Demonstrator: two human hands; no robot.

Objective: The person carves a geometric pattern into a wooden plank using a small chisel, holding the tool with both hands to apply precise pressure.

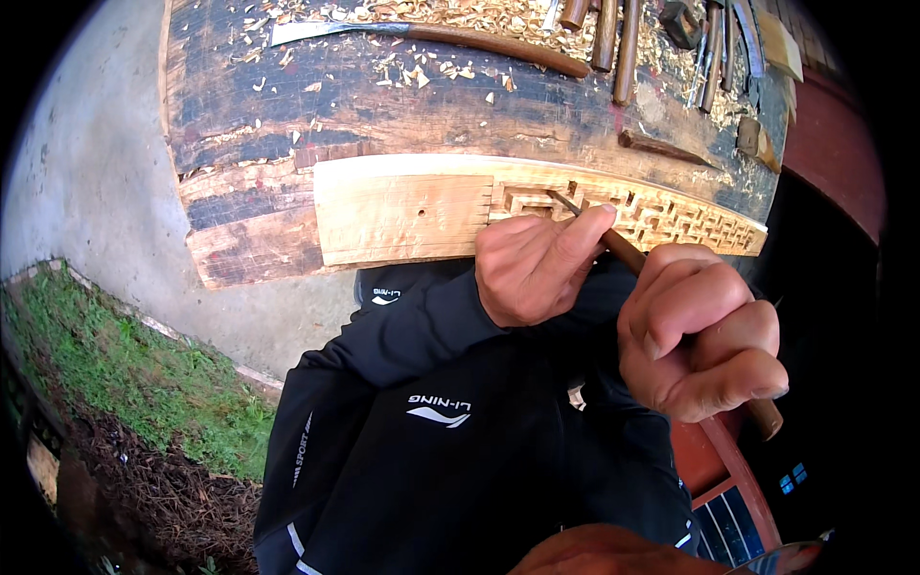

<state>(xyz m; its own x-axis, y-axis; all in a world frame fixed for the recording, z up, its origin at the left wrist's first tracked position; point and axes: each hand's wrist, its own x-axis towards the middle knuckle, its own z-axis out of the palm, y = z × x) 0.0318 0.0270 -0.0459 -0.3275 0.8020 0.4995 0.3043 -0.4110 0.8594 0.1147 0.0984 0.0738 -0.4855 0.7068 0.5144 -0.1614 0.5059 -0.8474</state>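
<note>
Just ahead of the left grip (pixel 537 264), a pale wooden board (pixel 450 203) lies along the near edge of the table (pixel 383 125), plain to that grip's left and carved with a stepped lattice to its right. The left grip pinches a slim chisel (pixel 625 251) along its shaft; the right grip (pixel 704 335), behind and to the right, is clamped around its wooden handle. The tip appears to meet a recess. For clean cuts, the left should brace low and steer while the right pushes lightly, since thin ribs could split. The left grip hides part of the pattern. Beyond the board, well apart from both grips, lie shavings (pixel 417 75), a long-handled blade (pixel 498 44) and tool handles (pixel 628 57); a dark tapering stick (pixel 661 147) sits nearer, ahead of the right grip.
</note>
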